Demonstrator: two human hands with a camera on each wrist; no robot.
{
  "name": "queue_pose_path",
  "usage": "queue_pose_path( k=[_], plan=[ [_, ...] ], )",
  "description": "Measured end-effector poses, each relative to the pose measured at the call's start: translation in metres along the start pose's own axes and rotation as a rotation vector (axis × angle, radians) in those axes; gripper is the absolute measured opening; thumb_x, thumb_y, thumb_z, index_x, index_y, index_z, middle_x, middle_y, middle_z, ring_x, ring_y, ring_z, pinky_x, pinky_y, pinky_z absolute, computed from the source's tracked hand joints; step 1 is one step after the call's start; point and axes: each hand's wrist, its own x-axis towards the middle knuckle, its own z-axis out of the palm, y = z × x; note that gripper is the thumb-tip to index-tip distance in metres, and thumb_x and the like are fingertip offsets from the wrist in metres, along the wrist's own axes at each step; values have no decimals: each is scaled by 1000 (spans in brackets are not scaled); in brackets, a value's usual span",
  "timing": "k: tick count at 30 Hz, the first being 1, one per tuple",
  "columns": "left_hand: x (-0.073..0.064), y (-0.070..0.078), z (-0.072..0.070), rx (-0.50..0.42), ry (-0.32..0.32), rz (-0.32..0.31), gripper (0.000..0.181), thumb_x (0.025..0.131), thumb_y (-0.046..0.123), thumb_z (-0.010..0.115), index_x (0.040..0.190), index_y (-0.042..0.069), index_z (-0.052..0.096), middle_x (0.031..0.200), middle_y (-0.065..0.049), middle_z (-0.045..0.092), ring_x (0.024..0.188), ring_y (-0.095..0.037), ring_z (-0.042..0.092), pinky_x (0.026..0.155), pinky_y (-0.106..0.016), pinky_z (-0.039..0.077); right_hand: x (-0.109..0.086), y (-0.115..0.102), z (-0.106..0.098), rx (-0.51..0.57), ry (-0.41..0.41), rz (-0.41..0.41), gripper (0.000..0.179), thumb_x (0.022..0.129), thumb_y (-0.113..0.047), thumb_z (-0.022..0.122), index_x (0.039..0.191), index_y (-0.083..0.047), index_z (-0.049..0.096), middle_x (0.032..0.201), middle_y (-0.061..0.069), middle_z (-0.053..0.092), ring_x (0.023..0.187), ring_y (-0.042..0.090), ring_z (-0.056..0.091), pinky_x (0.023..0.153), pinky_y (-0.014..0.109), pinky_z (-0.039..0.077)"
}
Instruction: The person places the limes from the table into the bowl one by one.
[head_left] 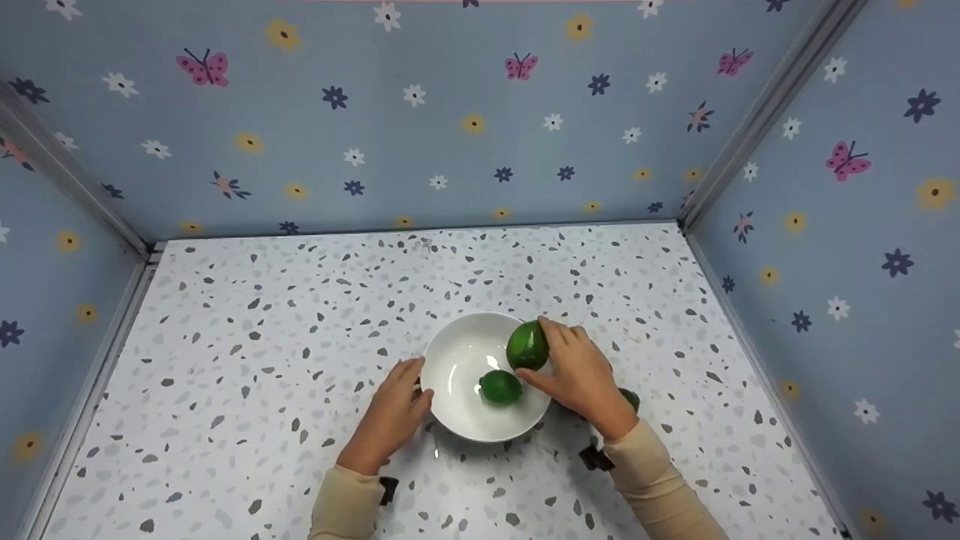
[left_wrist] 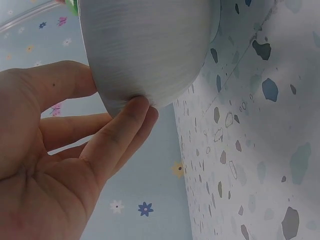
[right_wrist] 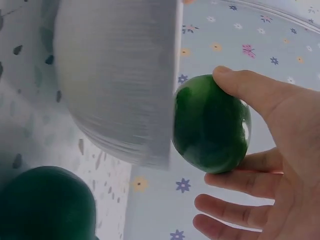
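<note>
A white bowl (head_left: pixel 459 416) stands on the speckled table. My left hand (head_left: pixel 391 412) holds its left rim, with thumb and fingertips at the edge and two fingers (left_wrist: pixel 117 135) against the outer wall. My right hand (head_left: pixel 581 369) pinches a glossy green oval fruit (head_left: pixel 527 346) between thumb and fingers, over the bowl's right rim; its other fingers (right_wrist: pixel 230 210) are spread apart. Inside the bowl lies a smaller green fruit (head_left: pixel 500 388) that looks like a lime. Another dark green fruit (right_wrist: pixel 47 205) sits on the table beside the bowl, mostly hidden by my right wrist in the head view.
Blue panels (head_left: pixel 420 112) with flowers and butterflies close off the back and both sides. Grey metal posts (head_left: pixel 772 97) stand at the corners. The white terrazzo-patterned tabletop (head_left: pixel 315 300) reaches to the panels. A dark wrist mount (head_left: pixel 596 457) shows under the right sleeve.
</note>
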Motion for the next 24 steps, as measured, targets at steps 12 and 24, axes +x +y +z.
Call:
queue_pose_path(
  k=[12,24],
  plan=[
    [-1,-1,1,-1,9,27,52,97,1,62,145,-8,44,142,-23,47,126,-36,53,102,-34,53,-1,5,14,-104,-103,-182,90,75,-42,88,146,-3,48,134,14,57,114,38,53,89,51,54],
    [-1,0,0,-5,7,19,53,97,1,61,146,-9,43,142,-22,47,126,-34,54,101,-31,53,-2,5,16,-123,-122,-197,90,72,-40,89,144,-2,49,130,16,57,113,39,52,92,52,53]
  ],
)
